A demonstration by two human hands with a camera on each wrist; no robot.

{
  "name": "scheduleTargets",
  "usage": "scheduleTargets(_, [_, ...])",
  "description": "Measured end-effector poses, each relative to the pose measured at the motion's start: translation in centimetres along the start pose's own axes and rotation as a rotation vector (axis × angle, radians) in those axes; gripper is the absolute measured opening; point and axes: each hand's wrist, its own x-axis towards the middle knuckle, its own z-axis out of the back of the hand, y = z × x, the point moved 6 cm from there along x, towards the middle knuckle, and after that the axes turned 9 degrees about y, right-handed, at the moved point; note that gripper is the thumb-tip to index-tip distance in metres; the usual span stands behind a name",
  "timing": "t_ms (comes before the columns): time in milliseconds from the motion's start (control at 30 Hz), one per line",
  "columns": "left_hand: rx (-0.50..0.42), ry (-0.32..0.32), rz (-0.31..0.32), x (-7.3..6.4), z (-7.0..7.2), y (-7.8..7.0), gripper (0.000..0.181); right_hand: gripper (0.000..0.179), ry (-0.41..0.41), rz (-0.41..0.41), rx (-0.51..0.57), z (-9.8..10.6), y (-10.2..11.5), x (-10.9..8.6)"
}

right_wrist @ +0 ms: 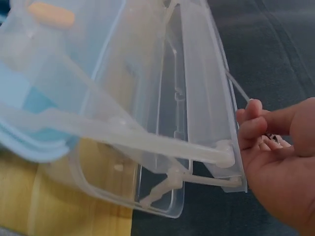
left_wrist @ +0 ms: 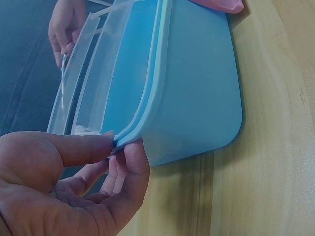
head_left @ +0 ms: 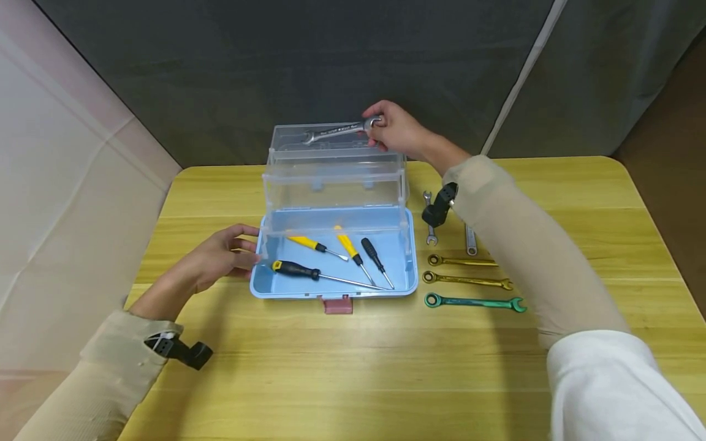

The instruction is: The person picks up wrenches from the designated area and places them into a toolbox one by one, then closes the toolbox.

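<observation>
A blue toolbox (head_left: 334, 295) stands opened on the table, its clear upper trays (head_left: 333, 160) raised toward the back. My left hand (head_left: 223, 257) is at the box's left end; in the left wrist view its thumb and fingers (left_wrist: 129, 162) pinch the blue rim (left_wrist: 156, 93). My right hand (head_left: 399, 130) grips a silver combination wrench (head_left: 337, 131) by one end, over the topmost clear tray. Inside the blue base lie a large black screwdriver (head_left: 298, 269), two yellow-handled screwdrivers (head_left: 349, 246) and a small black screwdriver (head_left: 372, 251).
Right of the box lie a green wrench (head_left: 474, 302), two gold wrenches (head_left: 469, 281), and silver wrenches (head_left: 431, 236), partly hidden by the right forearm and wrist camera. A reddish latch (head_left: 337, 305) hangs at the box front. A dark curtain (head_left: 220, 79) rises behind the table.
</observation>
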Motion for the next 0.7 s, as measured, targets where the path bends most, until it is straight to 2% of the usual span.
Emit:
scheduleTargets(133, [0.004,0.001,-0.005,0.0,0.0,0.0,0.061,0.038,-0.003,0.027,-0.143,0.2,0.3,-0.1])
scheduleTargets(300, [0.012,-0.001,-0.010,0.0,0.0,0.0,0.060,0.040,-0.063,0.069,-0.441,0.4,0.8,-0.1])
scheduleTargets(400, [0.015,0.000,-0.007,0.0,0.1,0.0,0.060,0.041,-0.093,0.078,-0.577,0.2,1.0,0.0])
scheduleTargets(567, [0.013,0.006,-0.001,0.1,0.1,0.0,0.061,0.045,-0.122,0.012,-0.755,-0.2,1.1,0.2])
scheduleTargets(700, [0.013,0.006,0.003,0.1,0.2,0.1,0.061,0.046,-0.143,-0.048,-0.829,-0.3,1.0,0.2])
